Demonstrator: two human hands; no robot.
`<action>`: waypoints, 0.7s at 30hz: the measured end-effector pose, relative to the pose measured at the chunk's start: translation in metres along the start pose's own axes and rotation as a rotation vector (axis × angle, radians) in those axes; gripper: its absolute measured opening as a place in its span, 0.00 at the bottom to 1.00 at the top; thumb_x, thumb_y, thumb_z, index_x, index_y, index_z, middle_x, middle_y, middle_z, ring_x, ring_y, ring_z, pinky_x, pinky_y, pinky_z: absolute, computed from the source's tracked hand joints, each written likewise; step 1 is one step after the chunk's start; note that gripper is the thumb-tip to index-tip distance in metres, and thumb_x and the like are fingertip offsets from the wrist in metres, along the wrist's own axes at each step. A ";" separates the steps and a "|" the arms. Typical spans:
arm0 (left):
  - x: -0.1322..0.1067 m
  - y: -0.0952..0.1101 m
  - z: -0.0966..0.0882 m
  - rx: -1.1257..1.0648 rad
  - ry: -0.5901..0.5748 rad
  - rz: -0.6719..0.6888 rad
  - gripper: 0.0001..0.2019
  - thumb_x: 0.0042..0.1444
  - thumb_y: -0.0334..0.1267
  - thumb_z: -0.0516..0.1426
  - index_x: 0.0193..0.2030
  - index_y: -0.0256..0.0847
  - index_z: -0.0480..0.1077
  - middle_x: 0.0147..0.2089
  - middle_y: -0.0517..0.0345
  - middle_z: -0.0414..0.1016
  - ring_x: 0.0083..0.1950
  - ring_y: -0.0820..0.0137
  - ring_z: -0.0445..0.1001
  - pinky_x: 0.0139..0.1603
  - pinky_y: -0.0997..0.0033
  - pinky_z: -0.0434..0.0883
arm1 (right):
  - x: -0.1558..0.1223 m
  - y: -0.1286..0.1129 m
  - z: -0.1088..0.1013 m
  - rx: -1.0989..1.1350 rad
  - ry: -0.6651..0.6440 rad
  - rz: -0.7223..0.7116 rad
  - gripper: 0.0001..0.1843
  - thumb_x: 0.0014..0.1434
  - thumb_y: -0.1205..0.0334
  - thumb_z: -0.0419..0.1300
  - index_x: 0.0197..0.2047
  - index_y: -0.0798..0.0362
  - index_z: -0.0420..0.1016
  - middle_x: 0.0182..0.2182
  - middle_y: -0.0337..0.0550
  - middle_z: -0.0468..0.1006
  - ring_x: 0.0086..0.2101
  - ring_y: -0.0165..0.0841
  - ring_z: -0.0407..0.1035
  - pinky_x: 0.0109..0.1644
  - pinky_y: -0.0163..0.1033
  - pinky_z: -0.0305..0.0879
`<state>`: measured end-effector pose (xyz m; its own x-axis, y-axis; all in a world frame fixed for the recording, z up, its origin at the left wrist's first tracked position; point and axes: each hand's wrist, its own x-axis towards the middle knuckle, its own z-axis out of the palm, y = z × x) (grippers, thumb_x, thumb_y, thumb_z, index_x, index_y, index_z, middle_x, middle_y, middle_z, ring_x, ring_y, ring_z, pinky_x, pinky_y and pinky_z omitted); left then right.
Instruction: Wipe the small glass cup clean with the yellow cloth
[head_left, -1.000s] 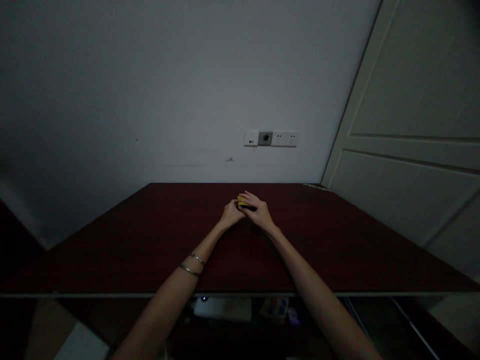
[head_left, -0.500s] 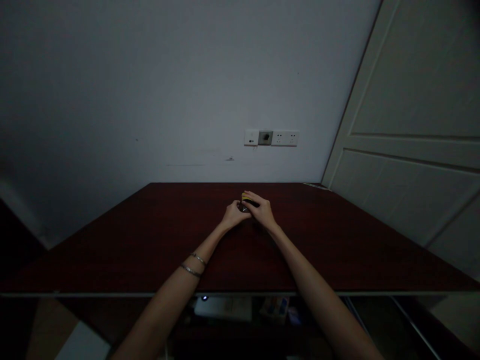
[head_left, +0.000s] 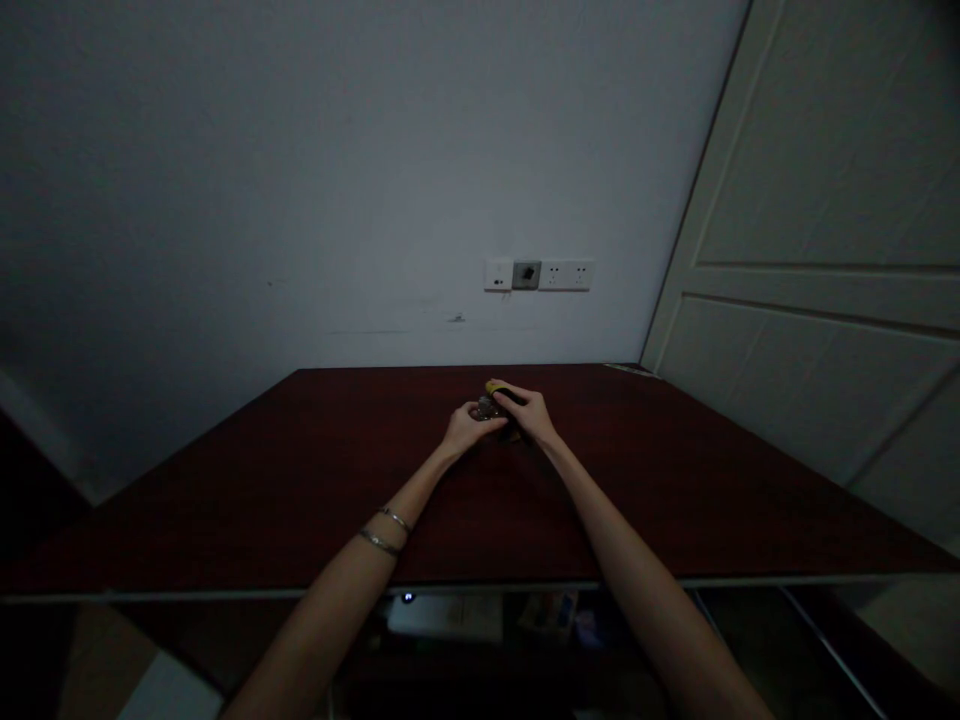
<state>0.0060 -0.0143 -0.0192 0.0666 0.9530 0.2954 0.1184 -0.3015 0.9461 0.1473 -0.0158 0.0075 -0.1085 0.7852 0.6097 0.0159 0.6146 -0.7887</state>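
A dark red table [head_left: 300, 480] is standing against a grey wall [head_left: 300, 180] that is carrying a socket row [head_left: 538, 274]. A white door [head_left: 825, 250] is flanking the right side, and a pale box [head_left: 446, 617] is lying below.

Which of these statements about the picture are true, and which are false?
1. The left hand and right hand meet at a small yellow object over the dark red table: true.
2. Two bangles circle the right forearm: false, they circle the left forearm.
3. A row of wall sockets sits above the table's far edge: true.
4. The white door stands on the left: false, it is on the right.
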 end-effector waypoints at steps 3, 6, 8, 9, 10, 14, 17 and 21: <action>0.002 -0.001 -0.001 -0.094 0.020 -0.011 0.25 0.33 0.43 0.66 0.39 0.31 0.69 0.33 0.52 0.74 0.31 0.72 0.71 0.33 0.72 0.69 | 0.000 -0.005 0.000 0.036 -0.096 -0.075 0.17 0.46 0.57 0.63 0.41 0.48 0.76 0.47 0.41 0.74 0.52 0.38 0.64 0.59 0.45 0.55; 0.003 -0.004 -0.003 -0.127 0.016 -0.009 0.26 0.31 0.41 0.67 0.39 0.31 0.69 0.34 0.52 0.74 0.32 0.72 0.72 0.35 0.72 0.70 | -0.001 -0.008 -0.001 0.033 -0.157 -0.088 0.17 0.43 0.58 0.65 0.40 0.47 0.77 0.46 0.41 0.74 0.52 0.38 0.64 0.59 0.46 0.54; 0.003 -0.004 -0.003 -0.124 -0.004 -0.001 0.27 0.31 0.40 0.67 0.40 0.31 0.68 0.35 0.51 0.74 0.33 0.71 0.72 0.36 0.71 0.70 | 0.000 -0.007 -0.002 0.038 -0.134 -0.061 0.17 0.44 0.57 0.65 0.40 0.48 0.77 0.46 0.41 0.74 0.51 0.38 0.65 0.59 0.46 0.55; 0.003 -0.004 -0.003 -0.118 -0.014 0.006 0.28 0.31 0.40 0.67 0.41 0.32 0.67 0.36 0.51 0.74 0.34 0.70 0.72 0.37 0.70 0.71 | 0.000 -0.006 -0.002 0.041 -0.108 -0.046 0.18 0.44 0.56 0.64 0.41 0.48 0.76 0.46 0.42 0.74 0.51 0.38 0.65 0.58 0.46 0.56; 0.002 -0.003 -0.003 -0.114 -0.027 0.016 0.28 0.31 0.39 0.67 0.41 0.32 0.66 0.37 0.51 0.74 0.35 0.70 0.73 0.38 0.68 0.71 | 0.000 -0.004 -0.003 0.041 -0.072 -0.031 0.18 0.45 0.55 0.63 0.41 0.49 0.76 0.46 0.42 0.75 0.50 0.38 0.66 0.57 0.45 0.57; -0.003 0.007 -0.001 -0.119 -0.102 0.067 0.28 0.31 0.34 0.67 0.42 0.32 0.63 0.39 0.50 0.74 0.38 0.69 0.73 0.43 0.65 0.70 | 0.000 0.000 -0.004 0.014 0.088 0.054 0.18 0.48 0.52 0.60 0.40 0.52 0.77 0.41 0.44 0.78 0.44 0.39 0.70 0.51 0.45 0.63; -0.008 0.016 -0.001 -0.054 -0.115 0.141 0.31 0.30 0.34 0.67 0.44 0.33 0.61 0.42 0.49 0.73 0.41 0.68 0.73 0.44 0.67 0.70 | -0.001 -0.003 -0.005 0.036 0.103 0.071 0.19 0.48 0.51 0.60 0.39 0.53 0.77 0.40 0.44 0.78 0.43 0.40 0.71 0.50 0.45 0.64; -0.010 0.021 -0.004 0.113 -0.066 0.195 0.32 0.31 0.38 0.67 0.45 0.33 0.61 0.43 0.48 0.72 0.41 0.68 0.72 0.43 0.67 0.70 | -0.004 -0.012 -0.001 0.075 0.029 -0.016 0.18 0.48 0.52 0.60 0.41 0.51 0.76 0.44 0.44 0.76 0.47 0.39 0.68 0.54 0.45 0.61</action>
<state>0.0034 -0.0303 -0.0016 0.1630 0.8739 0.4580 0.2069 -0.4842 0.8502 0.1484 -0.0263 0.0140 -0.0797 0.7780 0.6232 -0.0598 0.6203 -0.7821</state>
